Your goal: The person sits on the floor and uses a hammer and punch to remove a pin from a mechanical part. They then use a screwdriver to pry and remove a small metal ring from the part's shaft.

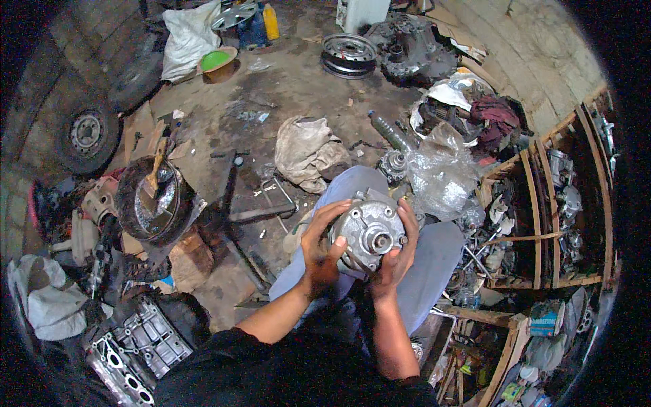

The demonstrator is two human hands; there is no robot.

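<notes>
Between both palms, above my lap, is a round silver-grey metal car part (371,229) that looks like an air-conditioning compressor. Its face shows a short central shaft inside a raised collar, with bolt holes around it. My left hand (324,247) is wrapped around its left side, thumb on the front face. On the opposite side my right hand (400,254) curls around the rim, with its thumb low near the shaft. The back of the part is hidden. Just beyond it, another small metal part (392,165) lies on the floor near my knee.
A dark basin (154,200) with a brush (155,171) across it stands left. Hand tools (274,197) and a crumpled cloth (310,153) lie ahead. Clear plastic wrap (444,173) and wooden shelves (532,217) of metal parts are at the right. An engine block (150,336) sits lower left.
</notes>
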